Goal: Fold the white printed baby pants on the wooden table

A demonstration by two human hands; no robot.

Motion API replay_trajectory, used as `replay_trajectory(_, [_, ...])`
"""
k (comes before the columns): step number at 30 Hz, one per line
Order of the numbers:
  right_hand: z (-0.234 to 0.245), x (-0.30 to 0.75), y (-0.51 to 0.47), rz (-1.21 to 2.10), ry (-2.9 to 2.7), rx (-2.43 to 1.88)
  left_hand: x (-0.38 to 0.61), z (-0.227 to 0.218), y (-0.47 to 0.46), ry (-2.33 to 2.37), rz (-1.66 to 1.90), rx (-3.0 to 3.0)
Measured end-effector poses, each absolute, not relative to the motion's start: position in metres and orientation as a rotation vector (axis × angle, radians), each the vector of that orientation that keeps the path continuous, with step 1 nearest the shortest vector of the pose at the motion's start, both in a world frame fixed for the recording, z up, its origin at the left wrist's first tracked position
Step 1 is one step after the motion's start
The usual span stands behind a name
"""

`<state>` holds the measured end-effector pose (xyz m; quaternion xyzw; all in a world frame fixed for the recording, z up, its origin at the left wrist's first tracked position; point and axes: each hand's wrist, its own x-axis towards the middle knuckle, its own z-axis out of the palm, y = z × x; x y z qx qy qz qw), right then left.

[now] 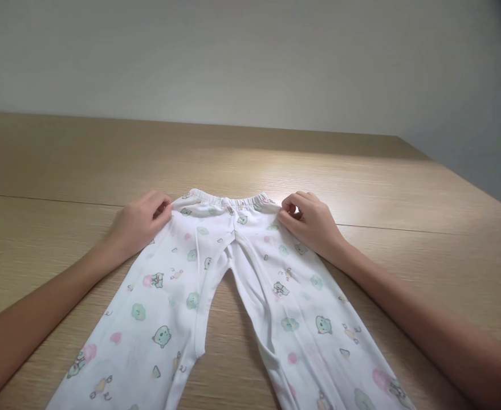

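Note:
A pair of white children's cotton pants lies flat on the table with the legs toward me, printed with small green, pink and grey cartoon figures. The gathered elastic waistband is at the far end. My left hand pinches the fabric at the left corner of the waist. My right hand holds the right corner the same way. The lower ends of the legs run out of the bottom of the view.
The pants lie on a light oak-look wooden table with a seam running across it. Its far edge meets a plain grey wall, and its right edge slants away at the upper right.

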<state>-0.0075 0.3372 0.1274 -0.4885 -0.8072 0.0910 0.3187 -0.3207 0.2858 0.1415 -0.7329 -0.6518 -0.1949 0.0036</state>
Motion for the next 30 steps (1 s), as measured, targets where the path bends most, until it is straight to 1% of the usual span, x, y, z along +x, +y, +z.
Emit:
replay_trajectory(6, [0.132, -0.009, 0.336, 0.326, -2.005, -1.346, -0.322, 0.141, 0.287, -2.045, -0.626, -2.263])
replay_trajectory(13, [0.134, -0.007, 0.335, 0.317, -1.920, -1.378, -0.321, 0.142, 0.287, -2.083, -0.715, -2.210])
replay_trajectory(19, [0.138, -0.008, 0.331, 0.522, -1.701, -1.440, -0.321, 0.145, 0.284, -2.142, -0.957, -2.169])
replay_trajectory(23, [0.140, -0.008, 0.329, 0.543, -1.624, -1.432, -0.323, 0.148, 0.282, -2.210, -1.100, -2.106])
replay_trajectory(30, [0.140, -0.007, 0.327, 0.562, -1.535, -1.391, -0.323, 0.150, 0.276, -2.183, -1.170, -2.019])
